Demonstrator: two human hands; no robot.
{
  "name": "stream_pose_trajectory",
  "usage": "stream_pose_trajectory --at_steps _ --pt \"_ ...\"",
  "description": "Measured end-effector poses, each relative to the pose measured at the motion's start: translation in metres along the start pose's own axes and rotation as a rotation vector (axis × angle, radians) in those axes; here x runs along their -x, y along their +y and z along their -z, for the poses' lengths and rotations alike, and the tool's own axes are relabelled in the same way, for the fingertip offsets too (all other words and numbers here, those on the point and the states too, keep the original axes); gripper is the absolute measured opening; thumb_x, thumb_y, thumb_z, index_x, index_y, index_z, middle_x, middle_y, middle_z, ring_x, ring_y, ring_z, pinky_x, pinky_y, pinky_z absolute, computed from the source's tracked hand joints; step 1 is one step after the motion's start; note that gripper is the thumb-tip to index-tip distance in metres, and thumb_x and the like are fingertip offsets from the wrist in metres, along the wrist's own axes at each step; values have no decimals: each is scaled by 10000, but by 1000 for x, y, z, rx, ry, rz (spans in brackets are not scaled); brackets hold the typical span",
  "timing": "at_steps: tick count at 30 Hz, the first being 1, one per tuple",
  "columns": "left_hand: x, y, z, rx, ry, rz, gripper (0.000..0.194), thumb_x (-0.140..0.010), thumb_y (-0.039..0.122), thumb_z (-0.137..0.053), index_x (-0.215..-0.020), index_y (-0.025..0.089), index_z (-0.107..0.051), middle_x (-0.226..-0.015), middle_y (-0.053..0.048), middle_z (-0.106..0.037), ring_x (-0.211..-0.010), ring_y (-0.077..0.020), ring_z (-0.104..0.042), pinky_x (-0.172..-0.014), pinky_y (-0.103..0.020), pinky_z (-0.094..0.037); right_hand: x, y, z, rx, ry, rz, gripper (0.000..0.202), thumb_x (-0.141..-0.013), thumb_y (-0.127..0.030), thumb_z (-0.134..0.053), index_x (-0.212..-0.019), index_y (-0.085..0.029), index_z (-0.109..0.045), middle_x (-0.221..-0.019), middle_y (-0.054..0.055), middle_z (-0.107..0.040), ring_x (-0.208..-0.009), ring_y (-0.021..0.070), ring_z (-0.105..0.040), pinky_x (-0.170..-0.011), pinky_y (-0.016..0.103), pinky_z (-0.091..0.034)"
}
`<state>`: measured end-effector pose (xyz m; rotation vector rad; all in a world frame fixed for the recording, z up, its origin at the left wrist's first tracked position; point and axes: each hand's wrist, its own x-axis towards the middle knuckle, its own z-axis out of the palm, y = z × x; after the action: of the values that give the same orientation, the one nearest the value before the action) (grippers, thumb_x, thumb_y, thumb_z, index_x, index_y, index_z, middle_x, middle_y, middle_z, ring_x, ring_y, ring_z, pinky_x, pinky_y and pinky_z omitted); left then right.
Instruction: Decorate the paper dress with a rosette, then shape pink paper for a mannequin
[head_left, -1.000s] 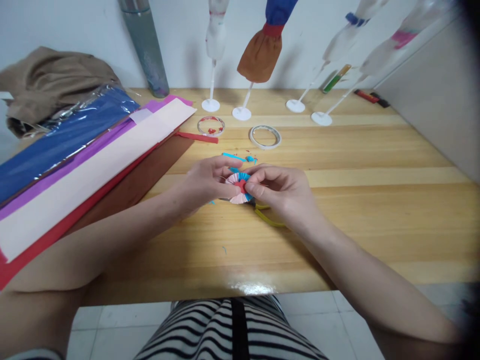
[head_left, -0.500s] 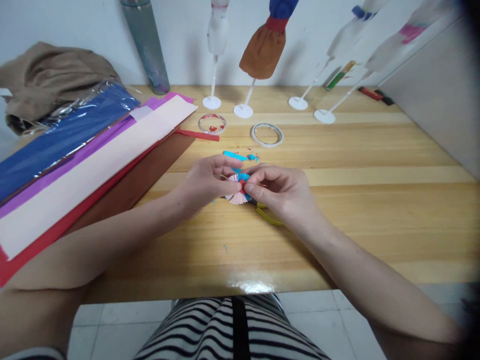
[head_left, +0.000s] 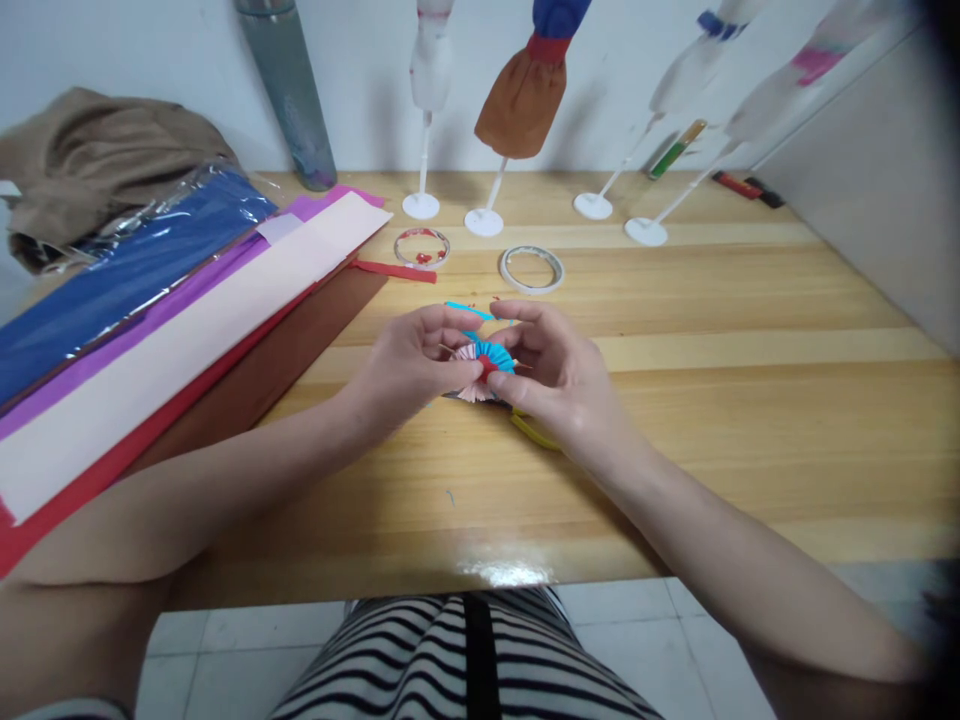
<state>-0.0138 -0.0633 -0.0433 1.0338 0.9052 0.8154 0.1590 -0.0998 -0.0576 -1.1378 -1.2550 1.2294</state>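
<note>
A small pleated paper rosette, part light blue and part pale pink with a red centre, is held above the table between my hands. My left hand pinches its left side, the thumb reaching the red centre. On the right, my right hand has its thumb against the red centre and other fingers at or behind the blue edge; its index finger is lifted off. Yellow-handled scissors lie under the hands, mostly hidden. Just beyond are blue paper scraps.
Crepe paper sheets and a brown cloth lie at left, near a bottle. Two tape rolls sit ahead, beside a red strip. Several dress-form stands line the wall; a green tube lies among them.
My right index finger has lifted away from the red centre and the right hand has opened somewhat, showing more of the blue pleats. My left hand keeps its hold.
</note>
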Motion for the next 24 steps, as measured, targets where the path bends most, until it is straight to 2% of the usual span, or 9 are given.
stream_pose_trajectory --at_steps 3,7,16,24 --pt "1 1 -3 -20 15 -27 366 -636 61 -802 -975 148 -692 -784 5 -747 -697 -137 -705 -697 -280 -592 0 -2 -2 20 2 -54 560 -663 -321 -901 -1138 -282 -607 -797 -34 -695 -701 194 -698 -708 394 -604" --pt "2 0 -3 -24 12 -39 352 -635 69 -803 -954 151 -680 -768 6 -744 -727 -152 -717 -720 -294 -596 -1 -4 -3 3 18 -58 469 -659 -272 -848 -1069 -277 -620 -735 -50 -681 -645 175 -661 -684 379 -587" --pt "0 -4 1 -28 -8 -55 371 -649 121 -839 -990 148 -694 -829 -21 -767 -778 -173 -726 -778 -337 -605 -2 3 -1 -1 22 -53 449 -674 -253 -809 -1094 -286 -653 -768 -24 -690 -707 201 -687 -715 403 -596" --pt "1 0 5 -48 -29 -63 360 -671 138 -851 -998 138 -702 -850 -32 -768 -797 -176 -727 -791 -336 -587 -3 7 1 -51 20 -65 437 -661 -313 -858 -1059 -295 -680 -782 -18 -720 -695 203 -693 -696 392 -597"
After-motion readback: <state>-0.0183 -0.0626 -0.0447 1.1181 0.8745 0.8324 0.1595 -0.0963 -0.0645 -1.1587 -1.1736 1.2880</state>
